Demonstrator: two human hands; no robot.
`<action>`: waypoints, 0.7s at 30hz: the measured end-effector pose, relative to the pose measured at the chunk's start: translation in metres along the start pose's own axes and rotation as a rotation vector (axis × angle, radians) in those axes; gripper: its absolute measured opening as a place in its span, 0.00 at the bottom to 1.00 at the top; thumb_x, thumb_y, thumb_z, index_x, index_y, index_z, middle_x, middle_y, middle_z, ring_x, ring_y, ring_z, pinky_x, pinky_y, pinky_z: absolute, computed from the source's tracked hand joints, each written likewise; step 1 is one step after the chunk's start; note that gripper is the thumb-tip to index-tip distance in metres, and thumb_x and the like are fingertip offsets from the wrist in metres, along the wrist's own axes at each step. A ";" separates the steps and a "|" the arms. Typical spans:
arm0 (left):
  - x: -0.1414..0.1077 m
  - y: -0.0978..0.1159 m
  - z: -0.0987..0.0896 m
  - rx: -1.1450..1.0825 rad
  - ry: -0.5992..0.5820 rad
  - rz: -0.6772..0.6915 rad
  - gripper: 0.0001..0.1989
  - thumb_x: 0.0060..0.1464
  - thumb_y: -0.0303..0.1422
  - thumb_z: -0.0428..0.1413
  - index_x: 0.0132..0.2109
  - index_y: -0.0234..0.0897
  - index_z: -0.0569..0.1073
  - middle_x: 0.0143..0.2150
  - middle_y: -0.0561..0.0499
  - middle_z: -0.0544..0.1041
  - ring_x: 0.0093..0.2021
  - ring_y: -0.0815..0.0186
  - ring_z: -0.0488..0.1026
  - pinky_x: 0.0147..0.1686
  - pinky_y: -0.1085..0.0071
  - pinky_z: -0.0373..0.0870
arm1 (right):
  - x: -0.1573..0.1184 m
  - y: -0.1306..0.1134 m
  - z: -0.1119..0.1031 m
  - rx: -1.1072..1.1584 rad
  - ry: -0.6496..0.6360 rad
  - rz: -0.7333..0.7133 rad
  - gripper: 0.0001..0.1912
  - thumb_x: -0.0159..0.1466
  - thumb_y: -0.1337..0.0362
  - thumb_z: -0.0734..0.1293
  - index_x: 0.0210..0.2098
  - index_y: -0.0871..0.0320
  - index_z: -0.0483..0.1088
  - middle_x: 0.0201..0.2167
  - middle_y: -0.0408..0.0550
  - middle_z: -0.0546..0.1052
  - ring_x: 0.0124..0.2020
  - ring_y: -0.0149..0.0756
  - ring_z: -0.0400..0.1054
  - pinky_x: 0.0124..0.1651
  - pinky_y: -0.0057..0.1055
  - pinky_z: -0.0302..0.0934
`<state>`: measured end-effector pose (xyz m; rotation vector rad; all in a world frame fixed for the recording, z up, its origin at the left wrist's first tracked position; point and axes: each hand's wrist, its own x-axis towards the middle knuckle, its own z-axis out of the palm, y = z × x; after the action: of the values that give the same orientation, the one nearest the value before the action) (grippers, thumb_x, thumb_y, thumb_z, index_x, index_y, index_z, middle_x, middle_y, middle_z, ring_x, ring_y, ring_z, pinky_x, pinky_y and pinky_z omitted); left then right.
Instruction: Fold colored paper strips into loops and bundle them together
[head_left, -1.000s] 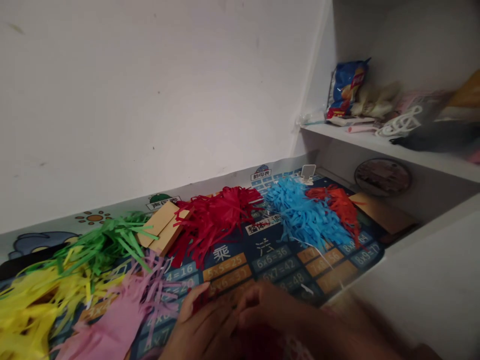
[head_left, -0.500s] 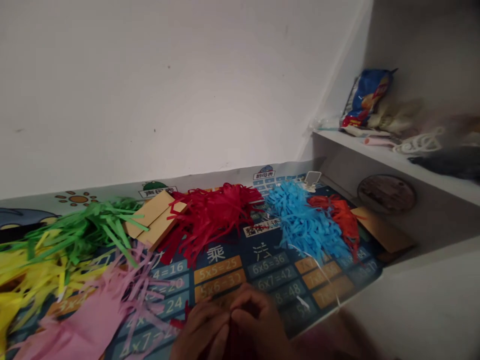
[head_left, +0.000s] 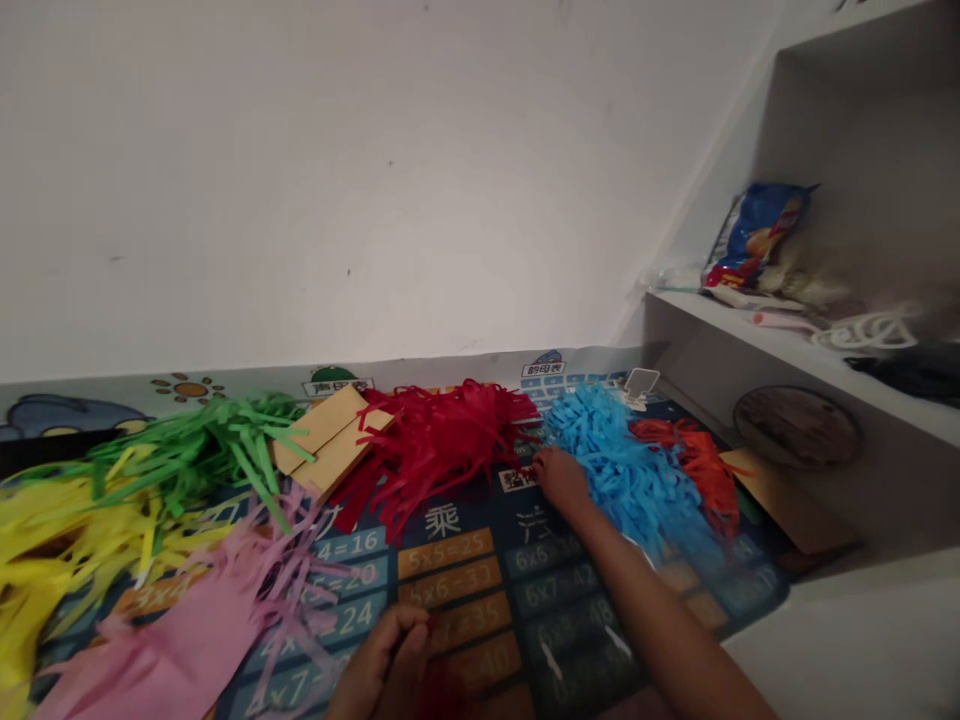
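My left hand [head_left: 384,662] is at the bottom middle, fingers closed. A bit of red tissue paper [head_left: 432,622] shows at its fingertips, and a blurred dark red patch lies below it. My right hand [head_left: 561,478] reaches far across the mat, its fingers curled together and pointing down between the red fringed tissue paper [head_left: 457,430] and the blue fringed tissue paper [head_left: 630,480]. What those fingers hold, if anything, is hidden. Beyond the blue bunch lies an orange-red fringed bunch [head_left: 701,465].
Green [head_left: 202,445], yellow [head_left: 67,530] and pink [head_left: 172,640] fringed paper cover the left of the printed times-table mat [head_left: 457,615]. Tan card envelopes [head_left: 330,445] lie behind. At right, a shelf [head_left: 750,305] holds a blue snack bag [head_left: 765,230] and a white cord [head_left: 866,330].
My right hand has left my left hand and moved forward and right to the gap between the red and blue bunches. The left hand stays low. The view has shifted slightly.
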<state>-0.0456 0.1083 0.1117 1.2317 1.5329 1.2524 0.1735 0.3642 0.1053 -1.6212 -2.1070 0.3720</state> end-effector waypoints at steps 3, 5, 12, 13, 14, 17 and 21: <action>0.000 0.011 0.002 0.079 0.008 0.006 0.20 0.59 0.49 0.49 0.32 0.38 0.72 0.23 0.55 0.69 0.23 0.68 0.66 0.20 0.77 0.62 | -0.004 0.005 -0.002 -0.003 0.000 -0.004 0.03 0.61 0.70 0.66 0.32 0.61 0.73 0.36 0.50 0.76 0.42 0.40 0.69 0.47 0.36 0.59; -0.001 0.019 0.000 0.117 -0.016 0.028 0.17 0.59 0.45 0.50 0.34 0.37 0.73 0.23 0.54 0.70 0.24 0.67 0.67 0.23 0.75 0.64 | -0.010 0.005 -0.009 0.029 0.018 0.007 0.06 0.61 0.70 0.64 0.35 0.61 0.73 0.37 0.53 0.77 0.41 0.42 0.69 0.46 0.35 0.59; -0.007 0.024 0.003 0.143 0.039 0.159 0.10 0.56 0.34 0.53 0.31 0.38 0.77 0.30 0.50 0.78 0.32 0.64 0.74 0.34 0.72 0.69 | -0.111 -0.057 -0.025 0.262 -0.007 -0.115 0.11 0.63 0.58 0.63 0.35 0.56 0.75 0.34 0.48 0.79 0.36 0.40 0.72 0.41 0.33 0.65; -0.007 0.022 0.005 0.135 0.056 0.157 0.08 0.56 0.33 0.54 0.33 0.39 0.78 0.31 0.50 0.78 0.33 0.64 0.75 0.34 0.72 0.69 | -0.132 -0.070 -0.022 0.401 -0.082 -0.210 0.11 0.64 0.58 0.63 0.34 0.55 0.76 0.34 0.48 0.79 0.36 0.40 0.73 0.41 0.33 0.65; -0.008 0.020 0.006 0.130 0.068 0.160 0.08 0.55 0.32 0.54 0.34 0.39 0.78 0.31 0.51 0.79 0.33 0.64 0.75 0.35 0.72 0.70 | -0.152 -0.082 -0.018 0.519 -0.114 -0.250 0.11 0.64 0.59 0.64 0.34 0.54 0.77 0.34 0.48 0.79 0.37 0.39 0.73 0.41 0.32 0.66; -0.008 0.018 0.009 0.143 0.081 0.193 0.07 0.55 0.31 0.55 0.35 0.40 0.79 0.31 0.52 0.79 0.33 0.65 0.75 0.34 0.73 0.70 | -0.189 -0.104 -0.002 0.785 -0.143 -0.178 0.08 0.63 0.62 0.65 0.34 0.53 0.78 0.34 0.47 0.79 0.36 0.38 0.73 0.39 0.29 0.67; -0.010 0.016 0.009 0.204 0.078 0.219 0.07 0.55 0.30 0.55 0.33 0.40 0.79 0.29 0.52 0.78 0.31 0.66 0.75 0.31 0.74 0.69 | -0.200 -0.106 0.010 0.879 -0.143 -0.063 0.07 0.59 0.64 0.68 0.34 0.52 0.79 0.36 0.47 0.79 0.38 0.39 0.74 0.41 0.29 0.68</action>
<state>-0.0315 0.1016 0.1258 1.5320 1.6487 1.3213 0.1210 0.1442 0.1096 -1.0132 -1.6797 1.2124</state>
